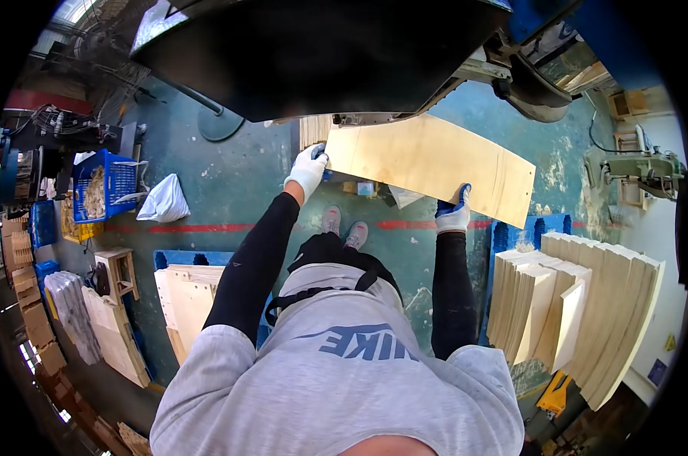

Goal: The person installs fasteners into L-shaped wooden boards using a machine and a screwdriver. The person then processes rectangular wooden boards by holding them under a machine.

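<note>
A long, pale plywood panel point(435, 163) lies across the upper middle of the head view, its upper left part beneath a large dark machine point(313, 57). My left hand point(308, 172), in a white and blue glove, grips the panel's left end. Near the lower edge, towards the right, my right hand point(455, 210) holds the same panel, with its gloved thumb on top and the other fingers partly hidden below. Just behind my left hand, the edges of several stacked boards point(314, 131) show under the machine.
Stacked wooden boards point(602, 304) stand on a blue pallet at the right. More panels point(184, 300) are at my left. Farther left are a blue basket point(120, 182), a white sack point(164, 201) and a wooden stool point(116, 266). A round metal base point(221, 125) stands at the upper left.
</note>
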A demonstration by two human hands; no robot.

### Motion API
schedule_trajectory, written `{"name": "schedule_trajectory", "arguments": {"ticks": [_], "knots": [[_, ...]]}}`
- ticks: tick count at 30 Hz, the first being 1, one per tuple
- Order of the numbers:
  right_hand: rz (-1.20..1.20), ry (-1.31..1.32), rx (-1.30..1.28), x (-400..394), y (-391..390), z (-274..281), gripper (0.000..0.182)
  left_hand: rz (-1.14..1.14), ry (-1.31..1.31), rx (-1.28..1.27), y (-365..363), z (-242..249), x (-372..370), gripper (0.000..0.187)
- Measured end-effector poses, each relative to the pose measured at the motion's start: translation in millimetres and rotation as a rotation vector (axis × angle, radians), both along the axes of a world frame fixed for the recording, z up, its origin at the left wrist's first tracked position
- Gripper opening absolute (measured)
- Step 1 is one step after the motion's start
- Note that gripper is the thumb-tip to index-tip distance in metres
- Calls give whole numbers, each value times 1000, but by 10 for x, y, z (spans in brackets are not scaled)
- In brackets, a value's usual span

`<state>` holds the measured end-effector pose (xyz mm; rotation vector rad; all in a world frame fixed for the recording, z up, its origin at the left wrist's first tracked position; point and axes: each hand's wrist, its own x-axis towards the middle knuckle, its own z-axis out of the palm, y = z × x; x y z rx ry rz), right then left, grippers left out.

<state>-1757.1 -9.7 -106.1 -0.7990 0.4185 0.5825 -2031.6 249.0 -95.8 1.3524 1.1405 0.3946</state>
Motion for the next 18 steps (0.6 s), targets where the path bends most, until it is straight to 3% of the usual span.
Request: {"name": "schedule_trajectory", "arguments": {"ticks": [18], "knots": [[34, -1, 17, 4, -8, -36, 40, -29, -3, 34, -26, 185, 0, 32]]}}
